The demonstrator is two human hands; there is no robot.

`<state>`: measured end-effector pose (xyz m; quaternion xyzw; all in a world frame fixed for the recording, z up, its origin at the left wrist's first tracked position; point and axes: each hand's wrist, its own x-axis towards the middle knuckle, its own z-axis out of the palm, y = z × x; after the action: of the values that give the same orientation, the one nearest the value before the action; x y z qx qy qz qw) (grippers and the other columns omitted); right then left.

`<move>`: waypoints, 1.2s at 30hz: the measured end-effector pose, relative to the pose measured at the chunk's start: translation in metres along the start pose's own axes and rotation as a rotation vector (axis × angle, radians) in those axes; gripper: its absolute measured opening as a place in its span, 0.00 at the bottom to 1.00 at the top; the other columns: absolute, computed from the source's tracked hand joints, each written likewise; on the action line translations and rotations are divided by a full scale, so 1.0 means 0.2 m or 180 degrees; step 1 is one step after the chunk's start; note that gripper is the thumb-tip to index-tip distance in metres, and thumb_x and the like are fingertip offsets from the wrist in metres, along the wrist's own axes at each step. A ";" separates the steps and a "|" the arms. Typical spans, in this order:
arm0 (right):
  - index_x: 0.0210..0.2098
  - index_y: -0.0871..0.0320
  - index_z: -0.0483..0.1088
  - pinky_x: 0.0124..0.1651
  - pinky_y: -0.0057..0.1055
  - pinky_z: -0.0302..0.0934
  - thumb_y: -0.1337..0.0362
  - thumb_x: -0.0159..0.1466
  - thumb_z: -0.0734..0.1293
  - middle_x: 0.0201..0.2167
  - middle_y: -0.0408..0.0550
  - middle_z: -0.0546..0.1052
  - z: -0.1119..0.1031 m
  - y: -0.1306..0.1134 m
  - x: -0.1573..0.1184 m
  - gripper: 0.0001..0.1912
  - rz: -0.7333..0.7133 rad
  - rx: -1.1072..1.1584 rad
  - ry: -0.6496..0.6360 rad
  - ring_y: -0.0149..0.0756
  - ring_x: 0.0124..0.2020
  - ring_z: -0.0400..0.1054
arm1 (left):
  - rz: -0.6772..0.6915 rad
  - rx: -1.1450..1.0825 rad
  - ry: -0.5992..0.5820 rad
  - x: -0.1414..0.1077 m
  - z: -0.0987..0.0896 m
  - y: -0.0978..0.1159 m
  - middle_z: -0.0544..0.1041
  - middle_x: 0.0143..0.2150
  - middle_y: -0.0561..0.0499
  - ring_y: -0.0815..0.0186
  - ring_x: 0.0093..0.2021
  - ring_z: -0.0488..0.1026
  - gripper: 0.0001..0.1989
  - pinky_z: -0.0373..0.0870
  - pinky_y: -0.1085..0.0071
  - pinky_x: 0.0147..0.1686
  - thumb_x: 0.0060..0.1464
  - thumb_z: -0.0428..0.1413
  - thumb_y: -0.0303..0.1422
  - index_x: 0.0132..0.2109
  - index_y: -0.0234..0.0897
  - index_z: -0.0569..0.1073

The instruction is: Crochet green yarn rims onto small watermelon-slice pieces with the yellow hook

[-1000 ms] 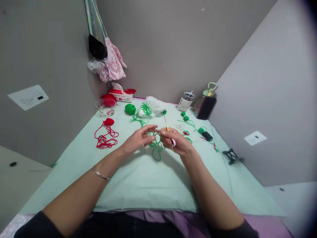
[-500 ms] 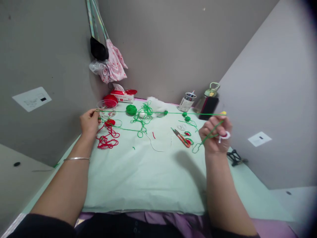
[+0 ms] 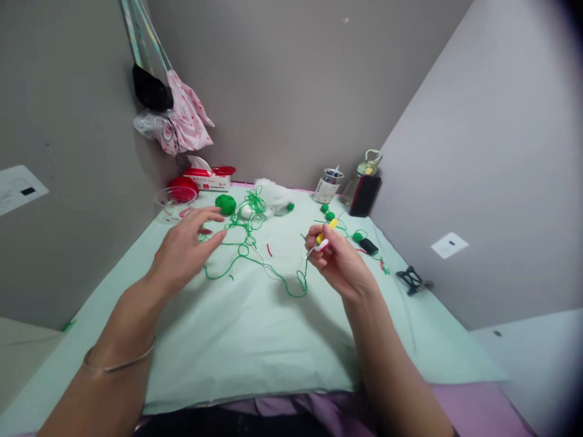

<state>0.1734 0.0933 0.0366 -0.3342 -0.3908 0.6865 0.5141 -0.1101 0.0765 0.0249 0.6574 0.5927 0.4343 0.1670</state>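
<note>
My left hand [image 3: 184, 252] hovers over the left of the table, fingers spread, with nothing in it. My right hand [image 3: 344, 261] is closed around a yellow-handled crochet hook [image 3: 334, 224], whose thin metal shaft points down to the left. A small white and red crocheted piece [image 3: 322, 246] is in the same fingers. Slack green yarn [image 3: 297, 295] runs from below the right hand across the cloth toward a loose tangle of green strands [image 3: 252, 206]. Beside the tangle lies a green yarn ball [image 3: 225, 204].
Behind my left hand stand a clear plastic tub [image 3: 175, 197], a red yarn ball [image 3: 184, 188] and a tissue box [image 3: 209, 180]. White stuffing [image 3: 273, 197] lies at the back. At right are a pen-filled can [image 3: 328, 187], a bottle [image 3: 353, 189], a phone [image 3: 365, 196] and a black clip [image 3: 413, 280].
My left hand has let go of the green yarn and opened, moving inward. My right hand has come down and inward. The yarn stretched between them now hangs slack on the table.
</note>
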 end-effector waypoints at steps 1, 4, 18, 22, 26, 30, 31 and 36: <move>0.31 0.59 0.78 0.22 0.19 0.53 0.53 0.50 0.83 0.27 0.43 0.74 0.02 0.00 -0.04 0.20 -0.0035 0.0032 -0.0035 0.22 0.23 0.58 | 0.0013 -0.0146 -0.0126 -0.04 0.02 0.07 0.76 0.65 0.47 0.56 0.51 0.78 0.09 0.73 0.62 0.45 0.62 0.57 0.38 0.47 0.42 0.77; 0.32 0.57 0.80 0.26 0.22 0.59 0.58 0.53 0.83 0.32 0.44 0.77 0.04 0.02 -0.14 0.14 -0.0228 0.0108 -0.0112 0.23 0.25 0.60 | 0.0069 0.0322 -0.0243 -0.09 0.03 0.17 0.83 0.54 0.48 0.58 0.35 0.78 0.10 0.72 0.60 0.39 0.63 0.55 0.36 0.48 0.44 0.78; 0.40 0.48 0.83 0.35 0.23 0.69 0.67 0.65 0.76 0.36 0.43 0.79 0.10 0.27 -0.41 0.07 -0.1743 -0.0684 0.0319 0.28 0.33 0.72 | -0.1122 -0.4160 -0.1550 -0.35 0.28 0.45 0.65 0.74 0.45 0.48 0.70 0.66 0.27 0.74 0.55 0.57 0.66 0.53 0.55 0.63 0.48 0.74; 0.45 0.46 0.83 0.33 0.22 0.68 0.70 0.66 0.74 0.38 0.44 0.78 0.10 0.34 -0.45 0.12 -0.1788 -0.0764 0.0278 0.29 0.36 0.73 | -0.0984 -0.4731 -0.0633 -0.29 0.34 0.48 0.78 0.63 0.49 0.51 0.71 0.65 0.25 0.64 0.47 0.67 0.72 0.45 0.51 0.43 0.45 0.83; 0.44 0.46 0.82 0.33 0.23 0.68 0.71 0.68 0.72 0.37 0.43 0.77 0.09 0.35 -0.46 0.12 -0.1999 -0.0872 0.0446 0.29 0.36 0.72 | 0.0542 -0.2807 -0.0048 -0.29 0.34 0.39 0.85 0.54 0.51 0.52 0.74 0.61 0.36 0.35 0.47 0.76 0.72 0.42 0.53 0.20 0.43 0.74; 0.45 0.46 0.82 0.35 0.25 0.69 0.73 0.68 0.70 0.38 0.43 0.77 0.08 0.34 -0.47 0.14 -0.2366 -0.1291 0.0731 0.28 0.35 0.72 | 0.0983 -0.1422 -0.0731 -0.38 0.37 0.33 0.76 0.67 0.45 0.44 0.74 0.56 0.23 0.35 0.43 0.75 0.64 0.56 0.55 0.50 0.45 0.84; 0.45 0.46 0.82 0.36 0.26 0.70 0.73 0.68 0.70 0.39 0.43 0.77 0.08 0.35 -0.47 0.14 -0.2454 -0.1455 0.0811 0.29 0.37 0.73 | 0.0706 -0.1583 -0.0899 -0.41 0.39 0.33 0.76 0.65 0.43 0.45 0.71 0.62 0.23 0.49 0.45 0.73 0.62 0.60 0.52 0.57 0.45 0.81; 0.44 0.46 0.82 0.41 0.29 0.71 0.73 0.68 0.71 0.37 0.44 0.80 0.06 0.38 -0.46 0.14 -0.2495 -0.1650 0.1007 0.33 0.41 0.75 | -0.1097 -0.3140 -0.1491 -0.47 0.45 0.38 0.75 0.43 0.54 0.78 0.21 0.68 0.20 0.65 0.77 0.21 0.60 0.66 0.40 0.58 0.48 0.79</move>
<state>0.1519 -0.0114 -0.0186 -0.3791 -0.5620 0.2626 0.6866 0.0139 -0.0023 -0.0055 0.4743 0.3656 0.4687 0.6494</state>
